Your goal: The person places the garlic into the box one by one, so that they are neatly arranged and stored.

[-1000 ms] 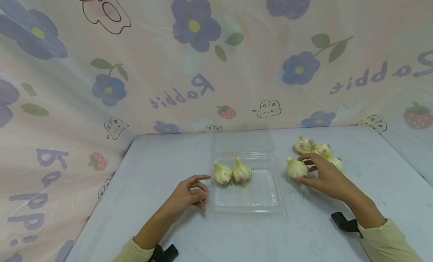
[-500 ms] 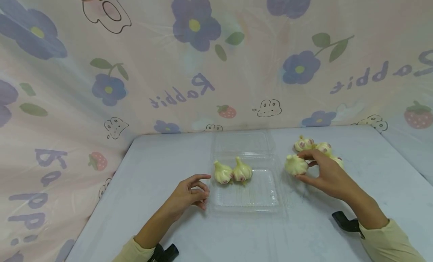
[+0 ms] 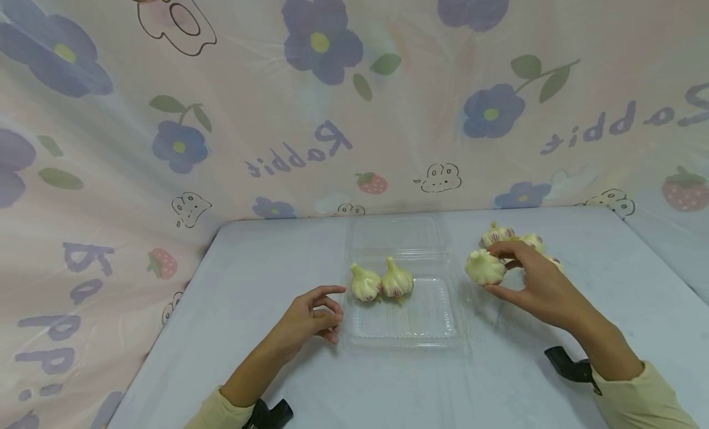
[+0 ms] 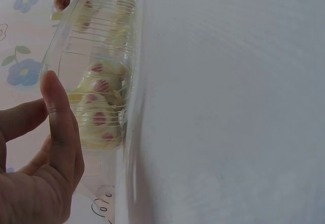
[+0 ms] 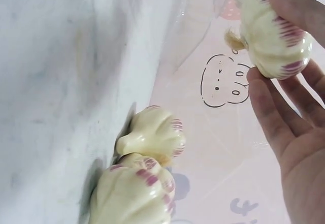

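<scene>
In the head view my right hand [image 3: 540,287] pinches a garlic bulb [image 3: 484,267] between thumb and fingers, just right of a clear plastic container [image 3: 401,340]. The right wrist view has this bulb [image 5: 277,36] lifted, its dry root tuft showing. Two more garlic bulbs [image 3: 365,283] sit side by side in the container's back left part. My left hand [image 3: 310,321] is at the container's left side, index finger extended to its edge, other fingers loosely bent. In the left wrist view a fingertip [image 4: 51,82] meets the clear rim.
Behind my right hand several garlic bulbs [image 3: 497,235] lie grouped on the white table [image 3: 266,256], partly hidden by the hand. The container's lid [image 3: 396,232] lies folded back toward the patterned curtain [image 3: 410,121] at the table's far edge.
The garlic bulb in my right hand has risen slightly and shifted a little left, off the tabletop. The left hand and the two bulbs in the container have stayed put.
</scene>
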### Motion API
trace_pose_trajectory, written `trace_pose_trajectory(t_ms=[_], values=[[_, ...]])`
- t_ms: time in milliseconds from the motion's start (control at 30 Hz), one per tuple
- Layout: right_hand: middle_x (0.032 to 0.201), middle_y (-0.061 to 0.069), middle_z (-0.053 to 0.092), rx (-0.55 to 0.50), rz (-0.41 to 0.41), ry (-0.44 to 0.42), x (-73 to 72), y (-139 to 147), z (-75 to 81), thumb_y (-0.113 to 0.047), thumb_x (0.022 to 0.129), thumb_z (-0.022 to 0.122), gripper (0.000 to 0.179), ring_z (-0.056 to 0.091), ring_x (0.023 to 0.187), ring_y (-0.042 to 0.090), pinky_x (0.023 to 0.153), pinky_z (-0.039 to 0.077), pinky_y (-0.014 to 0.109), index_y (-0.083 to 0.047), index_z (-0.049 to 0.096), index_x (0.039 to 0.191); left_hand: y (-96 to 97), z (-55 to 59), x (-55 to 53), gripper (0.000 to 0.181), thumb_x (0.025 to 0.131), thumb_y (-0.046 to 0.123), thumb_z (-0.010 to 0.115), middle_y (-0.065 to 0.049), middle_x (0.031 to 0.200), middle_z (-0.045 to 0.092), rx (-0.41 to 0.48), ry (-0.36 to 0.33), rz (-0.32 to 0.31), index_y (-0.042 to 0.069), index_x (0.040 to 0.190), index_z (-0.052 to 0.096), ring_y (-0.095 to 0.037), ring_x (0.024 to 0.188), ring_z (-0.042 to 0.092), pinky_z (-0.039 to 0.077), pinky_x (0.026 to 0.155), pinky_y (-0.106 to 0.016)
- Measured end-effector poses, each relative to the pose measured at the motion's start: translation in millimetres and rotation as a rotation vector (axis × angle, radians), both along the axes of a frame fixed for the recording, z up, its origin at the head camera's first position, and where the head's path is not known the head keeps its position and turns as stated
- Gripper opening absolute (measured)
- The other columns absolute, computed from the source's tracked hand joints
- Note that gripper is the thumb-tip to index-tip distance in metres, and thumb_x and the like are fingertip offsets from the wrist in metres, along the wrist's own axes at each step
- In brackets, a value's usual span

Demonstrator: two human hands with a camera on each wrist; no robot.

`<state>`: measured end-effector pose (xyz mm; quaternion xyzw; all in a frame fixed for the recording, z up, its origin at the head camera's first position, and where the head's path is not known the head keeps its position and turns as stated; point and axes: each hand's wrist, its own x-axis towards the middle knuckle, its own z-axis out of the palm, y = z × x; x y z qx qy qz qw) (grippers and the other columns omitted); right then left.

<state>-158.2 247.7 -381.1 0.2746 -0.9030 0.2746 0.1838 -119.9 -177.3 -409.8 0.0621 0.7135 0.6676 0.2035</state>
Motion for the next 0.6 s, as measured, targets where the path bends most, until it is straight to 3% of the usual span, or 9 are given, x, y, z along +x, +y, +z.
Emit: trace_pose_trajectory(t_ms=[367, 600], values=[[0.119, 0.004, 0.059, -0.048, 0.040, 0.004, 1.3, -2.2, 3.0, -0.004, 0.066, 0.090, 0.069, 0.048, 0.099, -0.015, 0.085, 0.041, -0.003, -0.004, 0.053, 0.124, -0.2, -0.8, -0.5, 0.058, 0.094, 0.000, 0.062, -0.009, 0.103, 0.058, -0.003, 0.003, -0.003, 0.002, 0.148, 0.041, -0.013, 0.074, 0.062, 0.061, 0.062, -0.026], [0.117, 0.002, 0.059, -0.068, 0.027, -0.044, 1.6, -3.2, 1.6, -0.010, 0.071, 0.090, 0.065, 0.047, 0.100, -0.017, 0.085, 0.041, -0.003, -0.007, 0.052, 0.125, -0.3, 0.4, -0.4, 0.059, 0.094, 0.002, 0.062, -0.012, 0.105, 0.058, -0.005, -0.011, -0.003, 0.004, 0.149, 0.041, -0.013, 0.074, 0.062, 0.061, 0.064, -0.027]])
